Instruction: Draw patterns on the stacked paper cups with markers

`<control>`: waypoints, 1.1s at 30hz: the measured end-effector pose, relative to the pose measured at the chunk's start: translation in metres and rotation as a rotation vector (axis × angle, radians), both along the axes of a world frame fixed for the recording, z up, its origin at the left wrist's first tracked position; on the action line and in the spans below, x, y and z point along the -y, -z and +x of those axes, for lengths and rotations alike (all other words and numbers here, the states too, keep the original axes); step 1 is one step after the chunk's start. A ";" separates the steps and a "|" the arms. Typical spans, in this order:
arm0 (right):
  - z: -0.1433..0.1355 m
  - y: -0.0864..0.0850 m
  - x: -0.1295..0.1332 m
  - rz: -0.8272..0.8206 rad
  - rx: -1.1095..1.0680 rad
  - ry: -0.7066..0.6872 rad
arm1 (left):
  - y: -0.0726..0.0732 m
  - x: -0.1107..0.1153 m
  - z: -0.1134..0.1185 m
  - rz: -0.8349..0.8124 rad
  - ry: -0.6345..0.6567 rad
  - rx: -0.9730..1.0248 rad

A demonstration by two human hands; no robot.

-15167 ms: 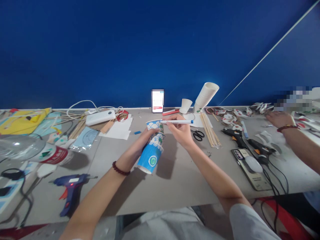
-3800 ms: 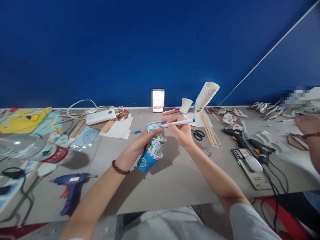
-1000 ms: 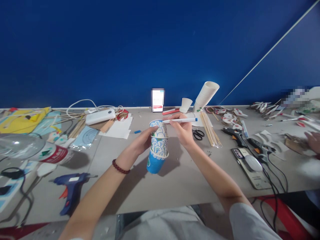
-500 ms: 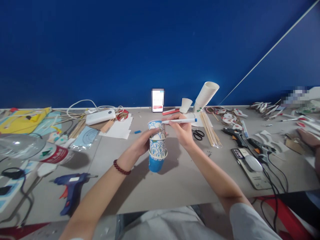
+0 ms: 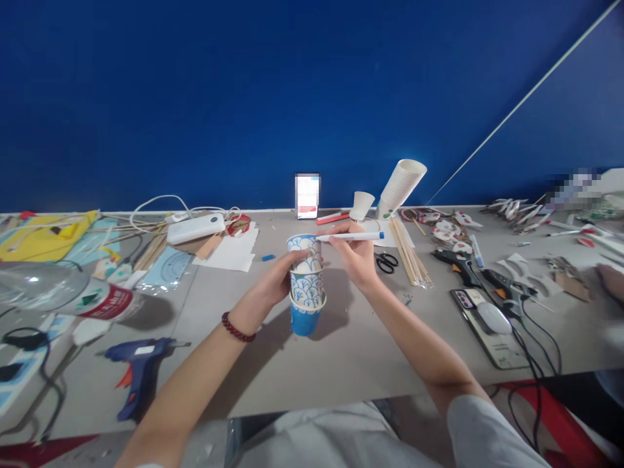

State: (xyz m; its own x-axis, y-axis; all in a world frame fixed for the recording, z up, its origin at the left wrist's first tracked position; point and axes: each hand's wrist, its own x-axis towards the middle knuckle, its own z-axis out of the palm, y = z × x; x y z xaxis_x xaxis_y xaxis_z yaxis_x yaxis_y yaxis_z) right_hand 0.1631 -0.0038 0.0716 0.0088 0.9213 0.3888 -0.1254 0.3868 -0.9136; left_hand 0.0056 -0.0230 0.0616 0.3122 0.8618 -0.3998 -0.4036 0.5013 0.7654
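Three paper cups (image 5: 306, 292) are joined end to end, white with blue scallop drawings above and solid blue at the bottom. My left hand (image 5: 287, 270) is wrapped round the upper cup from the left, a dark red bead bracelet (image 5: 238, 327) on its wrist. Pinched in my right hand (image 5: 357, 255) is a white marker (image 5: 358, 236) with a blue end, its tip at the top cup's right side near the rim. A small blue cap (image 5: 268, 258) lies on the table left of the cups.
Behind stand a lit phone (image 5: 307, 196) and stacked white cups (image 5: 402, 185). Scissors (image 5: 387, 262), wooden sticks (image 5: 410, 253) and glue guns lie right; a blue glue gun (image 5: 141, 370), bottle (image 5: 73, 294) and power strip (image 5: 29, 364) are left. Another person's hand (image 5: 610, 281) is far right.
The other person's hand at the far right has shifted and is blurred. My hands, the cups and the marker have hardly moved.
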 end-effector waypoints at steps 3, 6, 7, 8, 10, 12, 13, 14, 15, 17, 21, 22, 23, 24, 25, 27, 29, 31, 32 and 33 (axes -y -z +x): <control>0.000 0.001 0.000 0.013 0.018 0.012 | -0.002 0.000 0.000 -0.003 -0.003 -0.017; 0.000 0.003 0.000 0.023 0.040 0.020 | -0.004 0.001 0.001 -0.006 0.000 -0.041; 0.000 0.003 -0.001 0.028 0.043 0.020 | -0.005 0.001 0.001 -0.005 0.004 -0.047; 0.001 0.004 -0.001 0.033 0.043 0.019 | -0.005 0.001 0.001 -0.003 0.009 -0.051; 0.001 0.004 -0.001 0.038 0.047 0.018 | -0.005 0.001 0.001 0.006 0.014 -0.058; 0.001 0.004 0.000 0.036 0.056 0.019 | -0.004 0.000 0.001 0.016 0.014 -0.062; 0.001 0.003 0.000 0.035 0.061 0.023 | -0.004 0.000 0.000 0.020 0.015 -0.060; 0.001 0.003 0.000 0.036 0.066 0.028 | -0.003 0.000 0.000 0.022 0.015 -0.056; 0.001 0.002 0.000 0.036 0.069 0.031 | -0.002 0.000 0.000 0.024 0.016 -0.051; 0.001 0.001 0.001 0.038 0.069 0.032 | -0.002 0.000 0.000 0.024 0.015 -0.041; 0.001 0.000 0.002 0.038 0.056 0.021 | -0.001 0.000 -0.001 0.022 0.009 -0.030; 0.001 0.000 0.002 0.037 0.056 0.020 | -0.001 0.000 -0.001 0.020 0.009 -0.031; 0.001 0.000 0.002 0.037 0.058 0.020 | -0.001 0.000 -0.001 0.019 0.009 -0.035; 0.001 0.000 0.002 0.035 0.058 0.021 | -0.002 0.000 -0.001 0.018 0.008 -0.039; 0.001 0.000 0.002 0.033 0.056 0.022 | -0.002 0.000 -0.001 0.019 0.008 -0.041; 0.001 0.000 0.002 0.027 0.040 0.023 | -0.003 0.000 0.000 0.022 0.010 -0.043; 0.001 0.001 0.001 0.023 0.020 0.022 | -0.003 0.000 0.000 0.027 0.013 -0.043; 0.001 0.002 0.001 0.023 0.013 0.024 | -0.003 0.000 0.000 0.028 0.016 -0.045; 0.001 0.002 0.000 0.023 0.014 0.027 | -0.003 0.000 0.000 0.028 0.015 -0.047; 0.001 0.002 0.000 0.023 0.016 0.029 | -0.003 0.000 0.000 0.028 0.014 -0.047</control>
State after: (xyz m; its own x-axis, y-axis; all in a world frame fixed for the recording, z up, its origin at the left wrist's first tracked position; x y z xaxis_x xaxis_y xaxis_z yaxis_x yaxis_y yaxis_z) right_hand 0.1638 -0.0040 0.0692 0.0290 0.9117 0.4099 -0.0996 0.4106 -0.9063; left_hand 0.0054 -0.0231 0.0645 0.3057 0.8686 -0.3900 -0.3600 0.4847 0.7972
